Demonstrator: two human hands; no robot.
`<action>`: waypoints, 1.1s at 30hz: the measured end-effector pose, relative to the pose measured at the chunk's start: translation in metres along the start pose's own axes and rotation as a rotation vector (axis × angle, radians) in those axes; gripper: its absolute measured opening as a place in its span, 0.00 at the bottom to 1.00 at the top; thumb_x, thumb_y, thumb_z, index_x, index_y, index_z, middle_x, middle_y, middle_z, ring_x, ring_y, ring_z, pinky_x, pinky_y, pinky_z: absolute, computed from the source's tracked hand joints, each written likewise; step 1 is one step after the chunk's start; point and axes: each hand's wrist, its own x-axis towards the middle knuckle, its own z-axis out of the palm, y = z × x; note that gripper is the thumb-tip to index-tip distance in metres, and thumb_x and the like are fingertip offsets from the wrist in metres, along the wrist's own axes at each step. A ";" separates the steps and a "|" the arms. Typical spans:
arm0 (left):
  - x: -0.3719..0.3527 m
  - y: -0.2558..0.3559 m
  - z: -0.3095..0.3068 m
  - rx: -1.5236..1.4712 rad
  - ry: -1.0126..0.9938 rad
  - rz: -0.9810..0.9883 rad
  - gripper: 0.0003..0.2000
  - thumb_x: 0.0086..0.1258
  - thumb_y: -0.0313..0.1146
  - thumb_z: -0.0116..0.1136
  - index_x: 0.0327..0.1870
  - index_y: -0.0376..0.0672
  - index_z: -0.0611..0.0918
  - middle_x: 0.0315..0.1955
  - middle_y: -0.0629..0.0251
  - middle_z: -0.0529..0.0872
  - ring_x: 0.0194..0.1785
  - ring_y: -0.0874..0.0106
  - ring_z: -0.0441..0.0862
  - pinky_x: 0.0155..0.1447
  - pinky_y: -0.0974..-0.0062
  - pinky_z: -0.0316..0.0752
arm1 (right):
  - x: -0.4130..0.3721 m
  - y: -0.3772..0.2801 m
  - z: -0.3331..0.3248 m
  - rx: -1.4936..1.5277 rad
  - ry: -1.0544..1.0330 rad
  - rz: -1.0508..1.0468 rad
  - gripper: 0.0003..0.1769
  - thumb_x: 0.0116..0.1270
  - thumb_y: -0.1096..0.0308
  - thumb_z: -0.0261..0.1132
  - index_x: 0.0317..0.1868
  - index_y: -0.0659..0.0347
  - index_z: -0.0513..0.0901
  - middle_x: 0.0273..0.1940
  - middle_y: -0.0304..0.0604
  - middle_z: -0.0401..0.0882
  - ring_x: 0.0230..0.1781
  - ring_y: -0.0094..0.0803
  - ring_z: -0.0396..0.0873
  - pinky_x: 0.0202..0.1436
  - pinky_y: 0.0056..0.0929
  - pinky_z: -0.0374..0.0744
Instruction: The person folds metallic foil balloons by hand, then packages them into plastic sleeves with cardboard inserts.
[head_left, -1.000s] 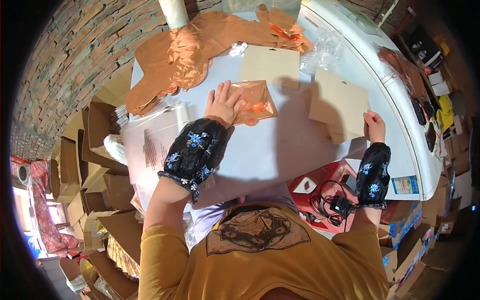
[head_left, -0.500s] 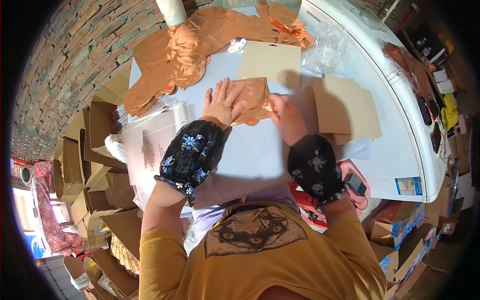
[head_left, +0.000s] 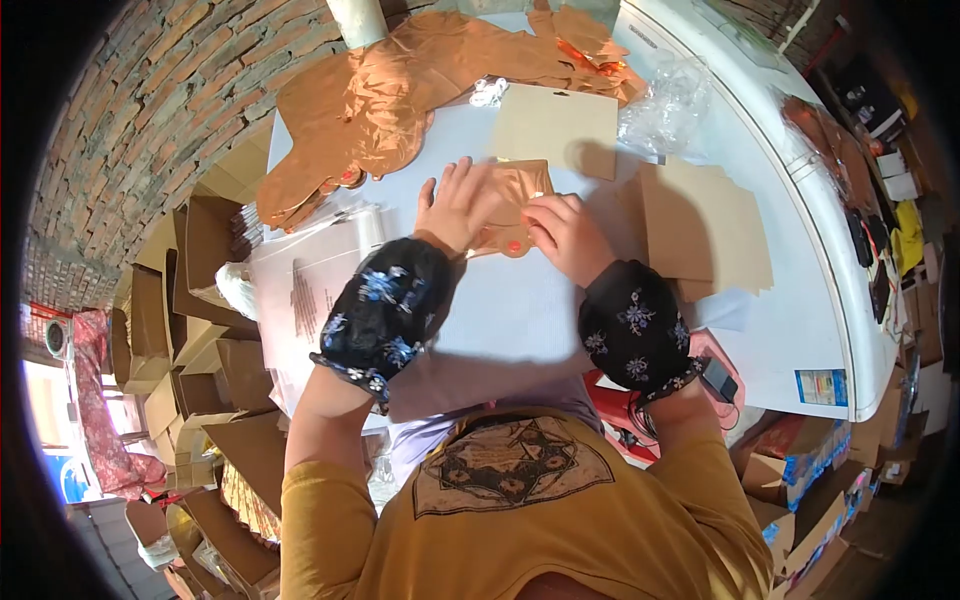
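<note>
A folded copper-coloured foil balloon (head_left: 524,178) lies on the white tabletop (head_left: 505,310) in front of me, with a small red spot on its rounded near tab. My left hand (head_left: 455,212) rests on its left side, fingers stretched out and somewhat blurred. At its right edge, my right hand (head_left: 570,235) has thumb and fingers pinched together on the foil. Just beyond the foil lies a beige card (head_left: 556,120) with a hanging slot. A stack of similar beige cards (head_left: 705,225) is to the right of my right hand.
More flat copper foil (head_left: 385,100) spreads across the back left. Clear plastic bags (head_left: 305,275) lie at the left, and crumpled clear plastic (head_left: 668,108) sits at the back right. A small white bundle (head_left: 489,92) is near the card. Cardboard boxes (head_left: 235,385) crowd the left side.
My right hand has moved slightly left and turned, its fingers now over the foil's right edge. My left hand has shifted a little. The whole view has moved slightly.
</note>
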 end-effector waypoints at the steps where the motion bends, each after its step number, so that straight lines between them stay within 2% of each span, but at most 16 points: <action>1: -0.001 -0.006 0.001 -0.186 0.063 -0.038 0.26 0.78 0.46 0.48 0.75 0.57 0.65 0.75 0.51 0.59 0.78 0.52 0.57 0.75 0.49 0.55 | 0.000 -0.001 0.000 0.024 0.007 0.005 0.12 0.61 0.73 0.67 0.46 0.59 0.83 0.47 0.40 0.81 0.48 0.44 0.75 0.53 0.38 0.77; 6: 0.000 -0.054 0.001 -1.110 0.393 -0.229 0.24 0.72 0.29 0.55 0.69 0.43 0.70 0.68 0.48 0.72 0.72 0.50 0.67 0.73 0.62 0.63 | -0.001 0.000 0.000 0.043 0.021 -0.005 0.12 0.60 0.74 0.68 0.46 0.59 0.83 0.48 0.40 0.82 0.46 0.45 0.76 0.53 0.38 0.78; 7: -0.010 -0.047 -0.007 -0.917 0.334 -0.156 0.22 0.76 0.28 0.50 0.70 0.38 0.70 0.71 0.49 0.68 0.75 0.54 0.63 0.75 0.64 0.61 | 0.000 -0.001 -0.001 0.045 0.020 0.002 0.12 0.60 0.74 0.68 0.46 0.59 0.82 0.48 0.40 0.82 0.46 0.45 0.76 0.52 0.38 0.78; 10: -0.023 -0.024 -0.016 -0.712 0.195 0.092 0.23 0.76 0.31 0.52 0.71 0.37 0.69 0.70 0.46 0.68 0.75 0.51 0.62 0.76 0.61 0.59 | 0.001 -0.002 -0.002 0.058 0.020 0.003 0.12 0.61 0.74 0.67 0.46 0.59 0.82 0.47 0.40 0.82 0.46 0.45 0.76 0.51 0.39 0.78; 11: -0.028 -0.020 -0.029 -0.786 -0.047 0.056 0.26 0.75 0.38 0.55 0.71 0.39 0.68 0.70 0.45 0.68 0.75 0.50 0.62 0.77 0.60 0.58 | 0.001 -0.001 -0.004 0.051 -0.007 0.017 0.12 0.61 0.74 0.67 0.47 0.59 0.82 0.48 0.41 0.82 0.47 0.45 0.77 0.52 0.38 0.78; 14: -0.036 -0.014 -0.013 -0.587 0.073 0.121 0.33 0.71 0.50 0.60 0.71 0.40 0.68 0.70 0.45 0.67 0.74 0.50 0.63 0.77 0.59 0.58 | 0.001 -0.001 -0.007 0.029 -0.084 0.054 0.13 0.63 0.73 0.66 0.49 0.59 0.82 0.51 0.42 0.82 0.49 0.44 0.77 0.54 0.37 0.78; 17: -0.037 -0.009 -0.018 -0.518 0.148 0.140 0.34 0.63 0.57 0.64 0.64 0.43 0.75 0.67 0.46 0.71 0.72 0.50 0.65 0.77 0.56 0.57 | 0.003 -0.006 -0.014 0.015 -0.146 0.058 0.14 0.62 0.70 0.68 0.48 0.59 0.81 0.53 0.42 0.81 0.49 0.44 0.77 0.54 0.37 0.78; 20: -0.035 -0.004 -0.013 -0.450 0.190 0.184 0.33 0.61 0.58 0.66 0.61 0.44 0.76 0.64 0.45 0.73 0.71 0.47 0.66 0.76 0.53 0.57 | 0.007 -0.012 -0.023 0.009 -0.201 0.035 0.15 0.60 0.65 0.71 0.46 0.59 0.81 0.54 0.43 0.80 0.50 0.44 0.77 0.54 0.38 0.78; 25: -0.034 0.009 -0.011 -0.452 0.276 0.116 0.26 0.62 0.55 0.66 0.53 0.44 0.78 0.61 0.44 0.74 0.69 0.45 0.68 0.74 0.49 0.58 | 0.003 -0.007 -0.019 -0.040 -0.236 0.025 0.19 0.57 0.58 0.74 0.45 0.57 0.81 0.56 0.44 0.79 0.52 0.44 0.77 0.56 0.38 0.78; 29: -0.033 0.012 -0.001 -0.434 0.350 0.104 0.23 0.64 0.52 0.65 0.49 0.44 0.79 0.60 0.44 0.75 0.68 0.45 0.69 0.73 0.47 0.59 | 0.001 -0.005 -0.018 -0.022 -0.205 -0.020 0.21 0.57 0.56 0.74 0.46 0.57 0.81 0.57 0.44 0.78 0.55 0.45 0.76 0.58 0.38 0.76; 33: -0.035 0.013 -0.009 -0.416 0.188 0.074 0.28 0.68 0.56 0.60 0.58 0.43 0.74 0.67 0.39 0.69 0.72 0.45 0.64 0.76 0.48 0.55 | -0.001 -0.008 -0.023 -0.019 -0.234 -0.027 0.22 0.57 0.56 0.74 0.47 0.57 0.81 0.58 0.45 0.77 0.57 0.45 0.74 0.60 0.39 0.75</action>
